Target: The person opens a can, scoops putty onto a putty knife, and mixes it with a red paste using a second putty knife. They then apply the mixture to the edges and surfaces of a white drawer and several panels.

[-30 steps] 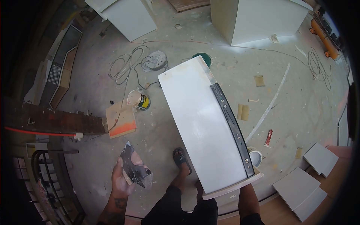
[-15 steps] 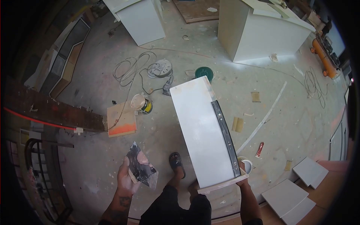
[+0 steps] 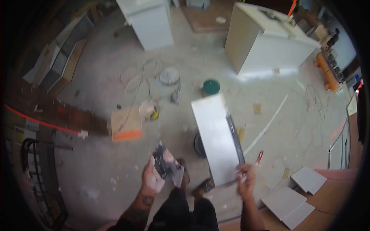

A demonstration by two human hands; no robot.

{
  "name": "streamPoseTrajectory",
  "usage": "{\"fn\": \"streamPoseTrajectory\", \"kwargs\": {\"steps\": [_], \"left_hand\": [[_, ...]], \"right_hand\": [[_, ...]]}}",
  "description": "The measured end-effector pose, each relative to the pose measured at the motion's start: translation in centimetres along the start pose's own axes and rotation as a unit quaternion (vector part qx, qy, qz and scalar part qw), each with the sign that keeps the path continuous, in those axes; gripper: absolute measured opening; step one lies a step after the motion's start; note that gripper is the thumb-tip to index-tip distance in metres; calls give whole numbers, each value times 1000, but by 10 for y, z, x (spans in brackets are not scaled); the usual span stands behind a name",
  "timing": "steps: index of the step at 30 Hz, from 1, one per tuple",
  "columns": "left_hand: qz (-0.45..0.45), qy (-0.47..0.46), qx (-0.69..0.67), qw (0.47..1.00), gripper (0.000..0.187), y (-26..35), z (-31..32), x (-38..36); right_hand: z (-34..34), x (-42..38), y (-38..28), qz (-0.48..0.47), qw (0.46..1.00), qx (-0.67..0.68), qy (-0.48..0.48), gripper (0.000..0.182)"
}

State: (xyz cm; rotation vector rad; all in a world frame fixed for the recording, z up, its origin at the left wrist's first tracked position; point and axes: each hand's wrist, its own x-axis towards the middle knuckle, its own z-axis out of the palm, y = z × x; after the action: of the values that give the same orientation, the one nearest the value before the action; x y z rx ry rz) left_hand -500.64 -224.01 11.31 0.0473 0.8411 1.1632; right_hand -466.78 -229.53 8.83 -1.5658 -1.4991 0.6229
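Note:
My left hand (image 3: 151, 180) grips a dark, angular putty board (image 3: 163, 161) with a lump of pink filler on it. In front of me is a long white panel (image 3: 216, 138), with a black strip (image 3: 236, 140) along its right side. A dark round object (image 3: 199, 145) shows partly from beneath the panel. My right hand (image 3: 246, 180) is at the panel's near right corner, fingers closed and blurred. Something small and pale is between those fingers, too smeared to name.
Beyond the panel stands a green-topped tub (image 3: 211, 87). To the left are an open filler bucket (image 3: 148, 110), an orange-stained board (image 3: 126, 125) and a cable reel (image 3: 169, 76). A red-handled tool (image 3: 260, 157) lies right. White cabinets (image 3: 269, 50) stand farther back; loose white panels (image 3: 287, 204) lie lower right.
My right hand has come from behind the panel's near end to its right corner. My left hand with the putty board has shifted right. The view has moved, and the dark round object now shows.

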Motion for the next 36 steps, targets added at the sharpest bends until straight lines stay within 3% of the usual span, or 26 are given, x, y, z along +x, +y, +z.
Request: {"fn": "streamPoseTrajectory", "kwargs": {"steps": [3, 5, 9, 10, 12, 15, 17, 21, 25, 27, 31, 33, 36], "left_hand": [[-2, -44, 12, 999, 47, 13, 30, -3], [-1, -87, 22, 996, 46, 22, 35, -7], [29, -138, 37, 989, 45, 49, 42, -15], [22, -92, 36, 995, 44, 55, 43, -19], [41, -105, 35, 993, 44, 61, 50, -25], [31, -131, 25, 991, 47, 57, 29, -21], [1, -131, 8, 991, 55, 43, 5, -11], [-3, -178, -12, 984, 51, 47, 44, -32], [54, -164, 62, 983, 47, 43, 69, -39], [27, -145, 59, 987, 47, 38, 83, -48], [-18, -178, 98, 979, 48, 25, 106, -72], [-8, -171, 110, 979, 50, 15, 110, -77], [26, -191, 138, 972, 52, 10, 122, -90]], "right_hand": [[60, -19, -40, 130, 950, 245, -144, 26], [75, -11, -87, 38, 965, 193, -176, 28], [78, -4, -151, 125, 931, 225, -259, 35], [78, -2, -158, 136, 923, 236, -273, 36], [83, 1, -158, 124, 926, 204, -293, 40], [83, 4, -172, 104, 935, 200, -274, 39], [84, 4, -181, 151, 894, 316, -279, 38], [79, 3, -174, 184, 803, 462, -328, 35], [65, -12, -174, 135, 853, 436, -253, 31], [66, -21, -160, 142, 884, 390, -217, 28], [18, -20, -191, 174, 885, 374, -217, 26], [1, -27, -188, 186, 891, 362, -200, 27], [-9, -45, -162, 253, 859, 415, -162, 29]]}}
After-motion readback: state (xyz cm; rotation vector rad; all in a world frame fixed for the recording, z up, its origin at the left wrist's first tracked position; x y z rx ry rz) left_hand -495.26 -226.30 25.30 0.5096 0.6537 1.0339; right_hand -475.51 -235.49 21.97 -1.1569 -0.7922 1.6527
